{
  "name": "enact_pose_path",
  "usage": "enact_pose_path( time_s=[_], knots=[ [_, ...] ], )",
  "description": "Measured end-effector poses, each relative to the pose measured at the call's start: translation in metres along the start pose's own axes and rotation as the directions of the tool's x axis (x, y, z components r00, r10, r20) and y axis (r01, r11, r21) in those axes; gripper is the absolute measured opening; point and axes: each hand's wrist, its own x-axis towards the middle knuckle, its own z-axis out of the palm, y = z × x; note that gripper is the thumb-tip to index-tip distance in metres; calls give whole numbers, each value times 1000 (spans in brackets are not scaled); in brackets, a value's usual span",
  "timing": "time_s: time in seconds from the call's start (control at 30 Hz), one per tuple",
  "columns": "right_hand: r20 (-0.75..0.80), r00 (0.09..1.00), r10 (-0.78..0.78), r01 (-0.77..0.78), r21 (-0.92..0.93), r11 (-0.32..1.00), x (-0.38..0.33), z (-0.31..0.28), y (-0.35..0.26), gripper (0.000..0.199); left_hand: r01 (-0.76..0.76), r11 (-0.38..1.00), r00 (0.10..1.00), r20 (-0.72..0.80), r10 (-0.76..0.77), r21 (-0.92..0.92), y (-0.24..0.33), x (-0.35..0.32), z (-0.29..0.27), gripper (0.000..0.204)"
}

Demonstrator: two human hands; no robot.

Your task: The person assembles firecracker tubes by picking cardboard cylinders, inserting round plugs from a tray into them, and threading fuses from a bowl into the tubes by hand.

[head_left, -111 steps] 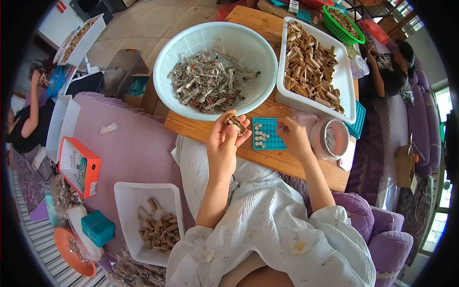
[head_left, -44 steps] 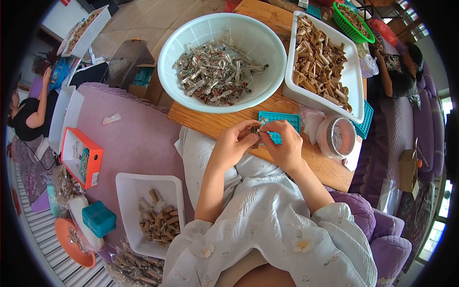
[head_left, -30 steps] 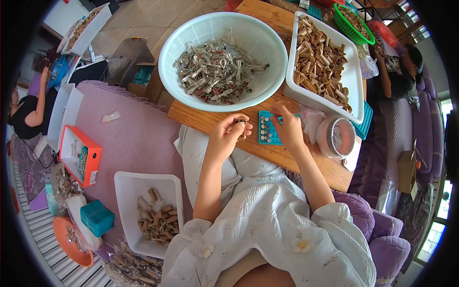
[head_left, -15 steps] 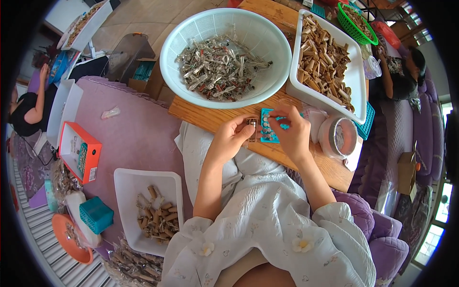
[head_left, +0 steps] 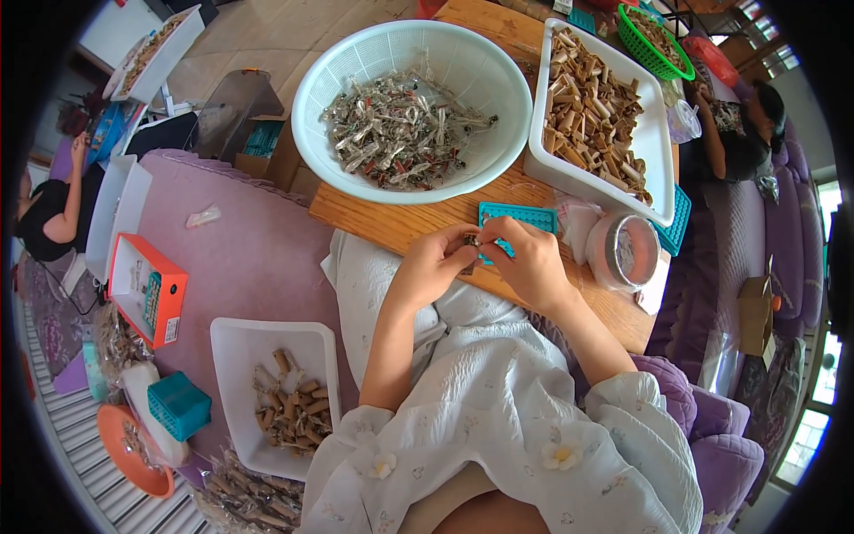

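Observation:
My left hand (head_left: pixel 431 267) is closed on a small dark electronic piece (head_left: pixel 470 238), held upright between thumb and fingers over the table's front edge. Against the top of that piece my right hand (head_left: pixel 527 265) pinches thumb and forefinger together. A silvery glint shows at those fingertips, too small to name. Behind my right hand lies a shallow teal tray (head_left: pixel 541 214) with rows of little pockets, partly covered by the hand. Small round silver discs, seen in it earlier, are mostly hidden behind my fingers.
On the wooden table (head_left: pixel 356 212) stand a pale blue basin (head_left: pixel 307 125) of wrapped wired parts, a white tray (head_left: pixel 656 142) of brown tubes, and a tape roll (head_left: pixel 614 254). To my left is a white bin (head_left: pixel 233 400) with more tubes. Other people sit at both sides.
My right hand has moved left from the teal tray to the piece in my left hand, fingertips now meeting it. My left hand has stayed nearly in place.

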Motion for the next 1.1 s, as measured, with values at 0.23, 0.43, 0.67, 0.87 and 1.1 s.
enact_pose_path(
  time_s=[0.23,0.43,0.67,0.87,1.1],
  knots=[
    [181,978,102,-109,27,994,8,-10,6,16,13,945,1000,-12,-10,328,3,2,10,21],
    [472,871,133,-134,-32,990,34,-31,10,21,-50,870,999,31,39,491,14,6,15,23],
    [666,743,67,-12,-86,996,42,-41,23,20,-41,922,992,124,-7,385,-1,9,20,19],
    [575,777,255,-216,-137,967,65,-106,37,19,-7,998,999,39,10,-62,0,8,-5,20],
    [182,876,446,-248,-622,743,80,-135,153,20,-13,982,996,-93,-5,-189,8,8,-7,28]
  ],
)
